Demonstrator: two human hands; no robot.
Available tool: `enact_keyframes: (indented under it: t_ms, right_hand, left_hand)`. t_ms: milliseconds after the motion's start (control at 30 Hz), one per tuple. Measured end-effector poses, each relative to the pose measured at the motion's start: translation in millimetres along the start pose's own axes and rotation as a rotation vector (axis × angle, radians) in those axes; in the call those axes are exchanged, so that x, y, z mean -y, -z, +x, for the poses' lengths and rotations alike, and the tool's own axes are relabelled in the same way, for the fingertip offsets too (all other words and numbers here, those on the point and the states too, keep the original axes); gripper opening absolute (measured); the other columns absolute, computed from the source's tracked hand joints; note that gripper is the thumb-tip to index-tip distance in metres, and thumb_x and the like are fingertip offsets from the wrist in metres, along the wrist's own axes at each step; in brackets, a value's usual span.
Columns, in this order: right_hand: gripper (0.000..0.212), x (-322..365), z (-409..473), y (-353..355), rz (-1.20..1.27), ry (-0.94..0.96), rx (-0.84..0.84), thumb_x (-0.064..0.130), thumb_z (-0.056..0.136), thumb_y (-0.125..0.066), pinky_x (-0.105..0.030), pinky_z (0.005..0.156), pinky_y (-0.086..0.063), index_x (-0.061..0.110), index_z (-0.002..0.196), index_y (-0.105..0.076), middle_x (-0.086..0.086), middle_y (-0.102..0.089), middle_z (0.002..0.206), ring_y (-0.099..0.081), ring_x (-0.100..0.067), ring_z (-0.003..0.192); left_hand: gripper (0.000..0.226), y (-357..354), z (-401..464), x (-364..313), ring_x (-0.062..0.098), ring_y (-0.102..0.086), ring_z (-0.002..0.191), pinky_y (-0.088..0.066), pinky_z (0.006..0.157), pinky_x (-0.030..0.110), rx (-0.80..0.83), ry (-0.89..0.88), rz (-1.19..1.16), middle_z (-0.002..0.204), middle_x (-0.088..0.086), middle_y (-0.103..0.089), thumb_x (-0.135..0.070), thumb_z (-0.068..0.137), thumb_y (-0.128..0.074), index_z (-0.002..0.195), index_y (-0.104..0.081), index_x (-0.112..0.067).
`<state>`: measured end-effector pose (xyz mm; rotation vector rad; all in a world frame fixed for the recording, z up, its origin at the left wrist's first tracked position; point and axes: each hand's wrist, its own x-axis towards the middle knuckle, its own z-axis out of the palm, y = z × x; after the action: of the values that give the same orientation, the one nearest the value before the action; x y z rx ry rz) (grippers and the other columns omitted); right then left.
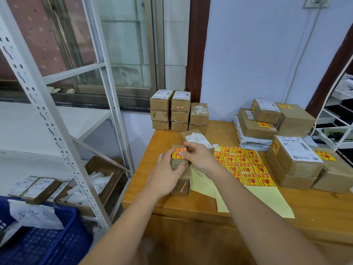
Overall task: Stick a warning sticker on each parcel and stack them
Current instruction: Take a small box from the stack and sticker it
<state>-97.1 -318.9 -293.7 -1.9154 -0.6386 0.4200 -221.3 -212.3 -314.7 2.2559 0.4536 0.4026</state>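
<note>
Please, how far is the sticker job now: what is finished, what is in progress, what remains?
Done: the parcels stacked at the right already carry yellow-red warning stickers. In hand: the left hand holds a small parcel while the right hand presses a sticker onto it. Left: the stacks by the window show no such stickers from here, and the sticker sheet has many remaining.

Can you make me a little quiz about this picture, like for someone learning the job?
1. True or false: the left hand holds the parcel.
2. What are the right hand's fingers pressing onto the parcel? A tape, B a sticker, C a stamp.
3. Fill in: the sticker sheet lies on the ____.

Key
1. True; its fingers wrap the parcel's side.
2. B, a red and yellow sticker.
3. Table, right of the parcel.
</note>
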Motion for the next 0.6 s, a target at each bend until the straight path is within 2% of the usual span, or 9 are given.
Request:
enact_keyframes:
  t_ms: [133, 267, 333, 467, 600]
  right_hand:
    - [0.064, 0, 0, 0, -0.035, 0.006, -0.012, 0.025, 0.093, -0.073, -0.040, 0.117, -0.038, 0.010, 0.149, -0.047, -0.009, -0.049, 0.152, -0.046, -0.021, 0.139]
    - [0.060, 0, -3, -1, -0.021, 0.000, -0.025, 0.023, 0.095, -0.070, -0.041, 0.117, -0.038, 0.012, 0.150, -0.046, -0.008, -0.048, 0.153, -0.046, -0.021, 0.140]
    - [0.060, -1, -4, -2, -0.006, 0.002, -0.032, 0.024, 0.095, -0.070, -0.040, 0.117, -0.038, 0.012, 0.149, -0.047, -0.007, -0.049, 0.153, -0.045, -0.020, 0.140]
    - [0.060, -1, -5, -3, 0.014, 0.005, -0.044, 0.026, 0.095, -0.070, -0.040, 0.117, -0.039, 0.013, 0.149, -0.048, -0.007, -0.051, 0.151, -0.046, -0.019, 0.139]
    - [0.060, -1, -6, -4, 0.035, 0.008, -0.039, 0.025, 0.095, -0.070, -0.042, 0.116, -0.040, 0.012, 0.149, -0.047, -0.007, -0.051, 0.150, -0.047, -0.019, 0.138]
  left_hand:
    - [0.049, 15, 16, 2, 0.011, -0.057, 0.118, -0.050, 0.101, 0.041, -0.011, 0.009, -0.032, 0.132, -0.012, -0.059, -0.063, 0.095, -0.055, 0.138, -0.053, -0.040]
    - [0.027, 18, 26, 0, 0.007, -0.063, 0.098, -0.055, 0.087, 0.038, -0.033, 0.048, -0.047, 0.108, -0.012, -0.067, -0.058, 0.094, -0.063, 0.110, -0.060, -0.035]
    - [0.019, 15, 27, -2, 0.007, -0.063, 0.096, -0.055, 0.086, 0.037, -0.045, 0.063, -0.165, 0.103, -0.010, -0.067, -0.049, 0.095, -0.067, 0.102, -0.061, -0.033]
    - [0.007, 5, 26, 2, 0.012, -0.064, 0.103, -0.054, 0.090, 0.037, -0.106, 0.093, -0.321, 0.106, -0.007, -0.068, -0.032, 0.100, -0.065, 0.105, -0.064, -0.028]
    - [0.010, -1, 23, 0, 0.011, -0.063, 0.101, -0.055, 0.090, 0.037, -0.160, 0.113, -0.381, 0.108, -0.008, -0.067, -0.028, 0.104, -0.057, 0.109, -0.066, -0.027]
